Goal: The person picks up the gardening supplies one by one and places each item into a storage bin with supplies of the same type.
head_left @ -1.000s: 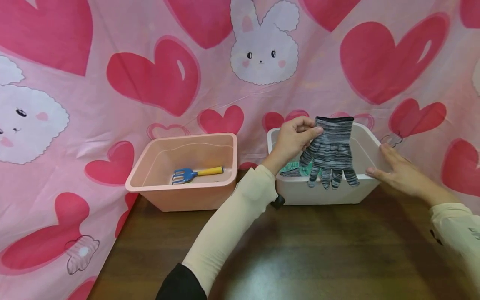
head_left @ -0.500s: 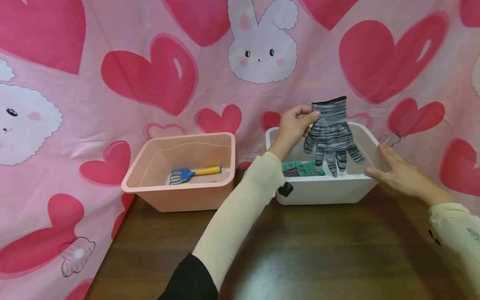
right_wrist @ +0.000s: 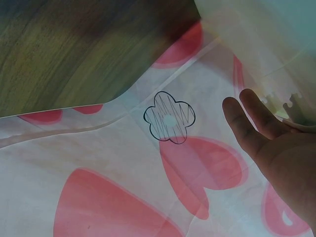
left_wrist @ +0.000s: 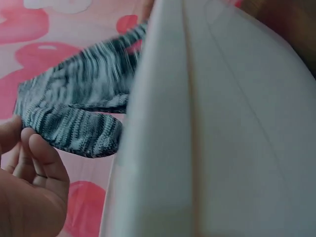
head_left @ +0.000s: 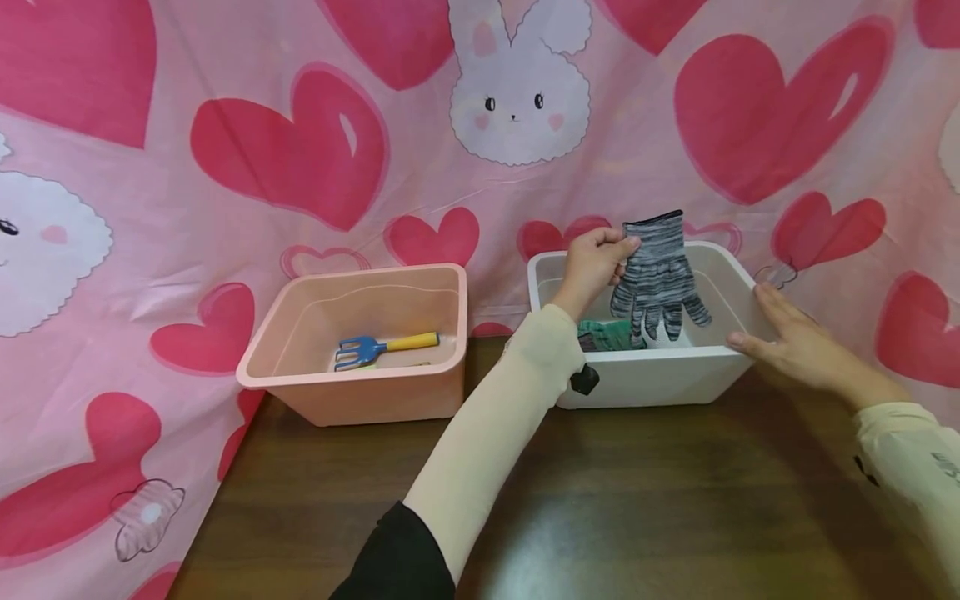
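A grey-and-black striped knit glove (head_left: 657, 271) hangs fingers down over the white bin (head_left: 637, 379), its dark cuff uppermost. My left hand (head_left: 596, 262) pinches it by the cuff's left side between thumb and fingers. In the left wrist view the striped glove (left_wrist: 74, 113) dangles from the fingertips, partly behind the blurred bin wall. Inside the bin lies a green and grey knit item (head_left: 611, 335), partly covered by the hanging glove. My right hand (head_left: 798, 346) rests at the bin's front right corner. In the right wrist view its fingers (right_wrist: 247, 123) are straight along the outer wall.
To the left a peach bin (head_left: 360, 400) holds a small hand fork (head_left: 386, 348) with blue tines and a yellow handle. Both bins stand on a dark wooden table (head_left: 622, 500) against a pink heart-print cloth (head_left: 630, 125).
The glove first rose from in front of the white bin's near rim, then sank slightly over its inside. More of the green item shows than a second ago. The right hand stays put.
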`<state>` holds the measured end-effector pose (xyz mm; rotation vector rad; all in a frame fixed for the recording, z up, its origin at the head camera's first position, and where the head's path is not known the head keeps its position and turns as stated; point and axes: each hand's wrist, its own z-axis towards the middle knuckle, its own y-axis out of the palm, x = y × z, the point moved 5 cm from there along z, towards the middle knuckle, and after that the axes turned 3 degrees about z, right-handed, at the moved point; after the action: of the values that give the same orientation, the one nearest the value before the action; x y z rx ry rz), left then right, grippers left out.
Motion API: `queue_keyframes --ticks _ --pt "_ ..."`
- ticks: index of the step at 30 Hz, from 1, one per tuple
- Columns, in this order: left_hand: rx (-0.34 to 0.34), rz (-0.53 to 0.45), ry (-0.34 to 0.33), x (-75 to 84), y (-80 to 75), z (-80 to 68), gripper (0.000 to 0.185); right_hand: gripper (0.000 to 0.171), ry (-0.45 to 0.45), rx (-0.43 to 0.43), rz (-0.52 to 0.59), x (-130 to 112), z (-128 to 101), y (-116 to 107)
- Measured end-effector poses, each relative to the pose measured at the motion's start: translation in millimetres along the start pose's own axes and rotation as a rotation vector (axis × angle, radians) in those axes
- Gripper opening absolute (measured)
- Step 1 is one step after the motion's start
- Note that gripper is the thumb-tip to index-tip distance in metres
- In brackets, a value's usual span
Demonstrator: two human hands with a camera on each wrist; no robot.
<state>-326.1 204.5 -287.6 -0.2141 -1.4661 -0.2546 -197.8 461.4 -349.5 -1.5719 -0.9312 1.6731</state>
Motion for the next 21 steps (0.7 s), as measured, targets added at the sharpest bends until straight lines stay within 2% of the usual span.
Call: queue_keyframes --ticks 6,12,18,21 --pt "0.027 -0.14 -0.117 -6.0 2.1 1.6 0.012 0.099 0.003 -0.009 -0.002 -0.5 -0.4 -1.5" --pt "-0.004 -0.165 -0.171 -11.4 8.3 -0.7 0.011 0.1 0.01 -0.005 -0.006 -0.6 -0.2 -0.5" --pt "0.058 -0.177 -0.183 -16.3 9.1 -2.4 0.046 0.096 -0.036 0.023 -0.004 -0.7 -0.2 -0.8" --pt "0.04 -0.169 -0.192 -17.3 6.7 -2.8 0.043 0.096 -0.039 0.02 0.003 -1.3 -0.2 -0.9"
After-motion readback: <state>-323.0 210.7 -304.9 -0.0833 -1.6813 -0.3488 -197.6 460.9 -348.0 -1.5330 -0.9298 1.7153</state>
